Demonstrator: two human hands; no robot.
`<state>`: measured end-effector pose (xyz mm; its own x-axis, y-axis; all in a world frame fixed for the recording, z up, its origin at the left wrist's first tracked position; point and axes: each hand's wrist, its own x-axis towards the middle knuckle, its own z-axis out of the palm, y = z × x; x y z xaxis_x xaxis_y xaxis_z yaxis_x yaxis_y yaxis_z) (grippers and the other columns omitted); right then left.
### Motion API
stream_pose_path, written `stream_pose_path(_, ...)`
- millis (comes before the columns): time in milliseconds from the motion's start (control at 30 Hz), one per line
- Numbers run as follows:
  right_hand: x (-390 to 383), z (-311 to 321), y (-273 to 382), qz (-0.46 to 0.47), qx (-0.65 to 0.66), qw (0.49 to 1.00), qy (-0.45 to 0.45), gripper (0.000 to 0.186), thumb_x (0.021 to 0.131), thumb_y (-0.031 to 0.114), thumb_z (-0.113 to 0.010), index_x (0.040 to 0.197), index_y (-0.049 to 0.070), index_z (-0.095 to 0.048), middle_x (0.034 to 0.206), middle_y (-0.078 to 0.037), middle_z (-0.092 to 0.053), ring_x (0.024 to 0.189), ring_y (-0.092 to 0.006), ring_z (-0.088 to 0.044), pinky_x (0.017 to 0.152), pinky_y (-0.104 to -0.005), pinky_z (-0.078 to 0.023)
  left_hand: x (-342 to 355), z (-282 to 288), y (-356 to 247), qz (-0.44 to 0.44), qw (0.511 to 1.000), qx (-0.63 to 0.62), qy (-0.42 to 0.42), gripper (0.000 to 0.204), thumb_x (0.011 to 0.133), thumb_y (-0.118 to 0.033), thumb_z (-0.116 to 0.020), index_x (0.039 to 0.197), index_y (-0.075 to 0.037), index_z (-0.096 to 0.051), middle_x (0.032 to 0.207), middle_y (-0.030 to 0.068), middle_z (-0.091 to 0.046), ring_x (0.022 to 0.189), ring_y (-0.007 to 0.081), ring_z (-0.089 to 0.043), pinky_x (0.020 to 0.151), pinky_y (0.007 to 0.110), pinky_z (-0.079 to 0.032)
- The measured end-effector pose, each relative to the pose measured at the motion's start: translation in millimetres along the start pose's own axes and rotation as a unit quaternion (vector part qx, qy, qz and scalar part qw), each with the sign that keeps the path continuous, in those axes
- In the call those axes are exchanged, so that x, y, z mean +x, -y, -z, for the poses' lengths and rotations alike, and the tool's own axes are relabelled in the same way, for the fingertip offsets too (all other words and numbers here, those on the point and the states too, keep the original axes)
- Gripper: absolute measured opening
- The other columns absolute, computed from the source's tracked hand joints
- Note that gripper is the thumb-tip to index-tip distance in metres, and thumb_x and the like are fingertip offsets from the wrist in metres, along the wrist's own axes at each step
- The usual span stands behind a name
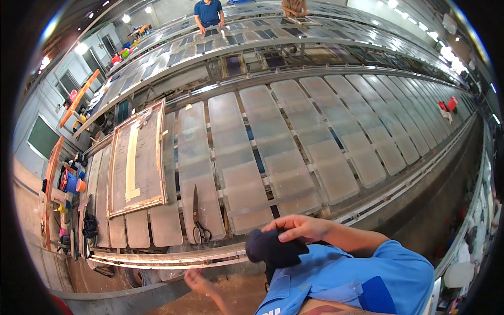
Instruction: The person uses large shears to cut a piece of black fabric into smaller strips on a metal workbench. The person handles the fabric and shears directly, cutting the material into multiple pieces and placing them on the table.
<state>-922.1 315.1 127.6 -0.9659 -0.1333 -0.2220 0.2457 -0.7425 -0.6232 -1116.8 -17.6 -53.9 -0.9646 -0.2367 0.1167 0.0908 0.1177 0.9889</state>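
My right hand [303, 229] is closed on a bunched piece of dark navy cloth [281, 251], held in front of my chest above the table's near edge. Part of the cloth hangs down against my blue shirt. Lower and to the left, my left hand [197, 282] is beside the table's front rail [173, 261]. It is blurred, and its fingers cannot be made out well. A pair of large dark scissors [196, 216] lies on one of the table's grey panels, blades pointing away from me.
A wooden-framed printing screen [137, 157] with a yellow tape strip lies on the left panels. Long rows of grey panels [239, 173] stretch right. A red item [451, 104] sits far right. Two people stand at far tables. Buckets [71, 182] are at left.
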Motion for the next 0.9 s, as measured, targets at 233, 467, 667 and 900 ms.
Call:
stream_pose_path(233,-13,17,43,0.245,-0.28,0.917,-0.147,0.024,0.086,0.013,-0.076,0.08,0.006,-0.054,0.089,0.0,-0.054,0.081,-0.0079,-0.051,0.072,-0.0248,-0.042,-109,-136,-128,-0.263,0.813,0.05,0.518,0.061,0.07,-0.008,-0.08,0.123,0.003,-0.053,0.112,0.017,-0.063,0.105,0.0301,-0.063,0.09,0.038,-0.05)
stream_pose_path(467,-99,47,171,0.194,-0.591,0.754,-0.208,0.031,0.085,0.025,-0.078,0.078,0.008,-0.053,0.076,0.007,-0.052,0.071,-0.0045,-0.048,0.064,-0.0228,-0.039,-77,-191,-215,-0.436,0.827,0.04,0.352,0.022,0.072,0.002,-0.079,0.091,-0.005,-0.071,0.113,0.0156,-0.069,0.089,0.0267,-0.069,0.075,0.034,-0.054)
stream_pose_path(667,-160,59,247,0.13,-0.673,0.698,-0.207,0.03,0.081,0.015,-0.08,0.1,0.008,-0.058,0.082,0.006,-0.057,0.08,-0.0021,-0.052,0.071,-0.02,-0.041,-59,-263,-285,-0.351,0.843,0.047,0.404,0.022,0.099,-0.011,-0.057,0.115,-0.003,-0.07,0.084,0.0125,-0.067,0.075,0.0111,-0.056,0.071,0.025,-0.046)
stream_pose_path(900,-180,85,296,0.256,-0.661,0.657,-0.259,0.029,0.096,0.024,-0.063,0.111,-0.002,-0.065,0.093,0.0,-0.067,0.088,-0.0068,-0.059,0.08,-0.0242,-0.046,-60,-312,-321,-0.582,0.768,0.049,0.261,0.015,0.099,-0.013,-0.056,0.107,-0.006,-0.066,0.092,0.0137,-0.069,0.084,0.0321,-0.065,0.08,0.037,-0.051)
